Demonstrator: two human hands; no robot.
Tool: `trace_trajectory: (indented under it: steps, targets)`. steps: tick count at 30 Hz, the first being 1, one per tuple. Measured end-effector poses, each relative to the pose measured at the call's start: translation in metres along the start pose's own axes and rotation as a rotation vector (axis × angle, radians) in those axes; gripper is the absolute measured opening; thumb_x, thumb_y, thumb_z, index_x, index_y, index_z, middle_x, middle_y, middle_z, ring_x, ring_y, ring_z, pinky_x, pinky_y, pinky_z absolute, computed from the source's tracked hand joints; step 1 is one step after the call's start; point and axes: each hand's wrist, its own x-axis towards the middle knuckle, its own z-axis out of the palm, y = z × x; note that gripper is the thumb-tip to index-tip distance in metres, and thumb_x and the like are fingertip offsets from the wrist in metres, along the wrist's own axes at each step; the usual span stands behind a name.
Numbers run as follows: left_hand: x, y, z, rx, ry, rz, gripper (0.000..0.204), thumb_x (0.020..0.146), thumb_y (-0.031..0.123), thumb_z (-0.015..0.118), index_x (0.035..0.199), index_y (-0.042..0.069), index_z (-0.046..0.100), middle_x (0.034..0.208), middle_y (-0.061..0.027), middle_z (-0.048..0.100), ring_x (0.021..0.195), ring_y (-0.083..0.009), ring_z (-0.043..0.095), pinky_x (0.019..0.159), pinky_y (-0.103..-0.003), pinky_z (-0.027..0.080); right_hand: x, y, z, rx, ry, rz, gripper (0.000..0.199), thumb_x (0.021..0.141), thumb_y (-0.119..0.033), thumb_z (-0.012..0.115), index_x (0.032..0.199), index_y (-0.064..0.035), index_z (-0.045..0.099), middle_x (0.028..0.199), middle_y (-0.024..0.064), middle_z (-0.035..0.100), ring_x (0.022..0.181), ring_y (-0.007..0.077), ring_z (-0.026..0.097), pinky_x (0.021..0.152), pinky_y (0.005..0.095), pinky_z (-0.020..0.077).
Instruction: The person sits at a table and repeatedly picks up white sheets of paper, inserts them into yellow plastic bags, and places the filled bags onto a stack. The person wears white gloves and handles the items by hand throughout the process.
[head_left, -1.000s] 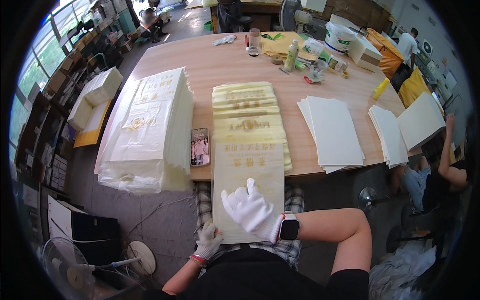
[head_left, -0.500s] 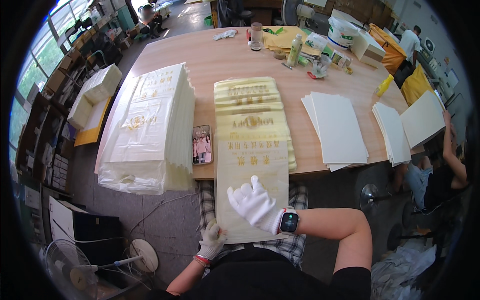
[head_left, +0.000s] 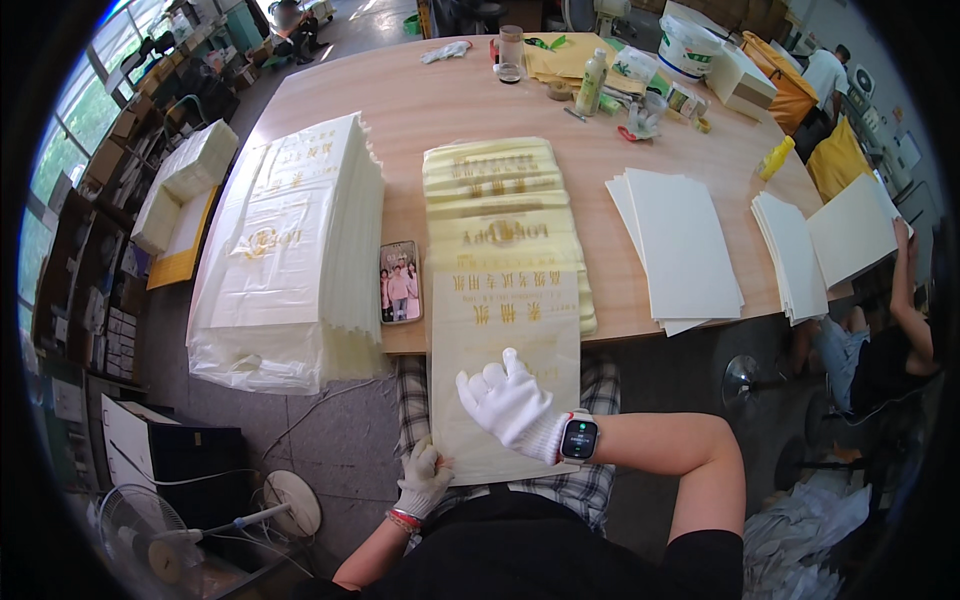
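Note:
A pale plastic bag [head_left: 505, 375] with gold printing lies over my lap, its far end on the near part of a stack of similar bags [head_left: 500, 200] fanned out on the table. My right hand [head_left: 508, 405], in a white glove, rests on the bag with its fingers spread and partly bent. At the bag's near left corner, my left hand [head_left: 425, 480] is closed on the edge, also gloved. Left of the fanned stack lies a phone [head_left: 401, 283]. Farther left stands a tall pile of clear-wrapped bags [head_left: 275, 250], overhanging the table's front edge.
White sheets [head_left: 685, 245] and a smaller stack [head_left: 785, 255] lie on the table [head_left: 400, 110] at right. A bottle [head_left: 591, 82], a bucket [head_left: 688, 48] and a yellow bottle [head_left: 775, 158] stand farther back. Another person's hand [head_left: 903, 232] holds a white sheet at far right. A fan [head_left: 160, 550] stands lower left.
The view has shifted slightly, so the table things appear a little displaced. Both my hands keep nearly the same place on the bag.

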Motion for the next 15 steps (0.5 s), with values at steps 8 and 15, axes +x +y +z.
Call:
trace_trajectory:
  steps: [8,15]
  targets:
    - [-0.001,-0.004,0.002,0.033,0.0,0.003,0.023,0.065,0.011,0.065,0.069,0.003,0.043,0.093,-0.0182,0.053,0.072,-0.0343,0.05,0.061,-0.041,0.04,-0.005,-0.001,0.005,0.036,0.001,0.042,0.037,0.072,-0.014,0.054,0.105,0.0006,0.058,0.077,0.007,0.052,0.072,0.0217,0.052,0.082,0.0512,0.0457]
    - [-0.005,-0.004,0.003,0.055,0.048,0.027,0.021,0.069,0.009,0.063,0.07,0.003,0.043,0.083,-0.0166,0.051,0.068,-0.0334,0.049,0.059,-0.041,0.04,-0.009,-0.004,-0.006,0.086,-0.027,0.025,0.041,0.071,-0.02,0.057,0.106,-0.0008,0.057,0.079,0.0075,0.052,0.073,0.0222,0.052,0.085,0.046,0.0435]
